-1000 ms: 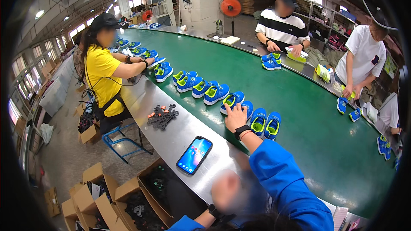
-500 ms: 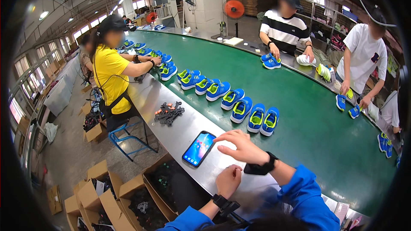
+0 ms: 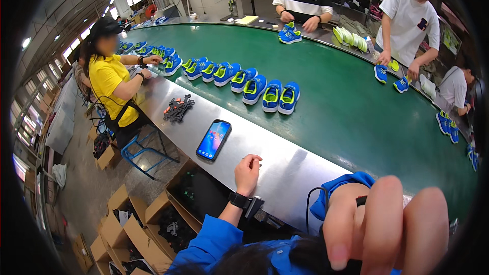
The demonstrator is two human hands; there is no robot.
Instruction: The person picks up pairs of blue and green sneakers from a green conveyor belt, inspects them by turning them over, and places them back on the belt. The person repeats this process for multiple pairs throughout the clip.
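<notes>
My left hand is at the near edge of the metal counter, its fingers curled in and nothing showing in them. A smartphone with a lit screen lies on the counter, left of this hand and apart from it. Very large and close in the lower right is my right hand. Its bent fingers stand apart, with no object visible between them. Beyond the phone, a row of blue running shoes with yellow-green linings stands on the green conveyor belt.
Black and orange parts are heaped on the counter. Open cardboard boxes with dark items stand below my left arm. A person in yellow works at left; a striped-shirt person and a white-shirt person handle shoes across the belt.
My right hand has left the phone and come up close to the camera at lower right. The view has shifted right and down. My left hand stays by the counter edge.
</notes>
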